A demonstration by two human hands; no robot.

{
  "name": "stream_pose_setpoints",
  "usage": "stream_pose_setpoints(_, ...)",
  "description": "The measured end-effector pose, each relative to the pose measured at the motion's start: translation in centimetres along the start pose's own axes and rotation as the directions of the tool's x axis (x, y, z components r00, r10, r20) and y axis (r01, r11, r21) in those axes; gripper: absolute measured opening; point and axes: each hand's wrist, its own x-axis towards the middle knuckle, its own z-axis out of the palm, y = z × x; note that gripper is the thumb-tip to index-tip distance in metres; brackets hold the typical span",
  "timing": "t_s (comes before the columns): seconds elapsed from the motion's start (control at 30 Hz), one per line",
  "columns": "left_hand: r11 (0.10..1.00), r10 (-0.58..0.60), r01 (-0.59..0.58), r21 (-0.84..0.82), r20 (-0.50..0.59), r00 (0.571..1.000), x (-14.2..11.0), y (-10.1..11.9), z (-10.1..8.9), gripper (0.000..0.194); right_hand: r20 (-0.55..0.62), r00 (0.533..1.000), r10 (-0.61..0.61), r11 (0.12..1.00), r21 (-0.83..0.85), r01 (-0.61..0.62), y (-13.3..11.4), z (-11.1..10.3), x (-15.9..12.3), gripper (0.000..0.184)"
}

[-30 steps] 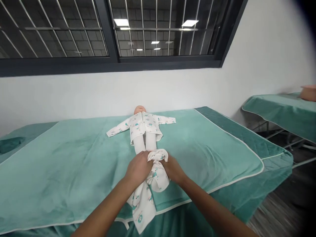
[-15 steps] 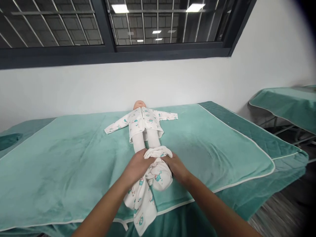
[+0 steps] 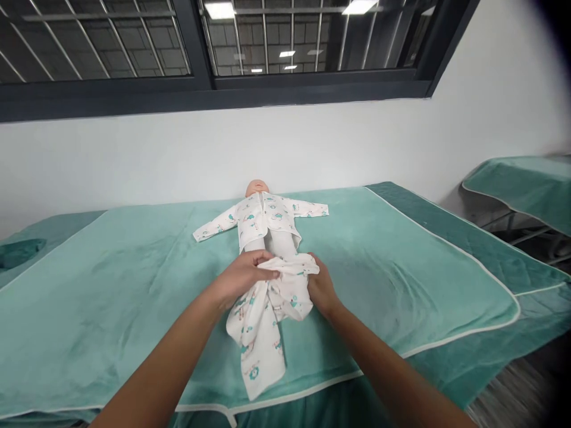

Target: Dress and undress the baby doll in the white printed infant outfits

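Note:
A baby doll (image 3: 257, 188) lies on its back, head toward the wall, in a white printed jacket (image 3: 267, 217) with both sleeves spread wide. Matching printed baby pants (image 3: 292, 291) are bunched around its lower legs; the feet are hidden in the cloth. My left hand (image 3: 250, 273) pinches the waistband at its left side, fingers closed. On the other side my right hand (image 3: 320, 288) grips the band's right edge, its fingers partly behind the fabric. One pant leg hangs loose toward me, flat on the blanket.
A light green blanket (image 3: 134, 297) with white edging covers the bed. Dark green folded cloth (image 3: 22, 252) lies at the far left. Behind the bed is a white wall (image 3: 178, 154) below a barred window. Another green-covered bed (image 3: 526, 184) stands at the right.
Both hands have drawn the waistband farther up the doll's legs, toward its jacket. The loose pant leg has slid up with it, off the blanket's front edge.

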Motion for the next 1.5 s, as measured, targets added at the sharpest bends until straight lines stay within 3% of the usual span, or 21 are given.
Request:
stream_pose_setpoints(0.13, 0.994, 0.106, -0.099, 0.043, -0.233, 0.967, 2.6, 0.5, 0.1, 0.021, -0.038, 0.999, -0.035, 0.998, -0.053, 0.033, 0.4, 0.6, 2.9, 0.021)
stream_pose_setpoints(0.23, 0.978, 0.200, -0.168, 0.126, -0.319, 0.926, 4.5, 0.8, -0.3, 0.019, -0.035, 0.997, -0.061, 0.994, -0.098, 0.057, 0.6, 0.6, 5.2, 0.021)
stream_pose_setpoints(0.33, 0.952, 0.272, -0.205, 0.229, -0.318, 0.908, 5.7, 0.7, -0.9, 0.016, -0.022, 0.998, -0.062, 0.989, -0.136, 0.058, 0.9, 0.7, 6.6, 0.015)
stream_pose_setpoints(0.43, 0.934, 0.287, -0.203, 0.294, -0.279, 0.917, 5.9, 0.1, -1.2, 0.016, -0.003, 1.000, -0.021, 0.995, -0.098, 0.021, 1.5, 0.7, 6.8, 0.011)
stream_pose_setpoints(0.63, 0.940, 0.134, -0.082, 0.330, -0.138, 0.981, 3.4, -1.2, -0.7, 0.036, -0.017, 0.998, 0.066, 0.995, -0.073, -0.067, 2.3, -0.1, 5.9, 0.014)
stream_pose_setpoints(0.77, 0.931, 0.080, -0.037, 0.364, -0.103, 0.991, 2.0, -1.4, 0.2, 0.058, -0.017, 0.996, 0.090, 0.989, -0.112, -0.092, 1.8, -0.4, 5.7, 0.023)
stream_pose_setpoints(1.0, 0.966, 0.069, -0.030, 0.257, -0.142, 0.987, 1.4, -0.8, 1.4, 0.041, -0.055, 0.996, 0.067, 0.989, -0.131, -0.074, 2.4, -0.3, 5.9, 0.020)
stream_pose_setpoints(1.27, 0.901, 0.157, -0.067, 0.429, -0.178, 0.971, 2.0, -0.5, 0.6, 0.026, 0.008, 1.000, 0.028, 0.997, -0.071, -0.027, 2.6, -0.1, 6.2, 0.003)
stream_pose_setpoints(1.33, 0.866, 0.196, -0.070, 0.495, -0.209, 0.958, 2.4, -0.4, 0.4, 0.025, 0.032, 0.999, 0.021, 0.999, -0.037, -0.020, 2.3, 0.0, 6.3, 0.012)
stream_pose_setpoints(1.5, 0.829, 0.326, -0.058, 0.557, -0.395, 0.859, 2.8, -1.0, 1.0, 0.030, 0.073, 0.996, 0.053, 0.999, -0.011, -0.052, 1.8, 0.1, 6.6, 0.021)
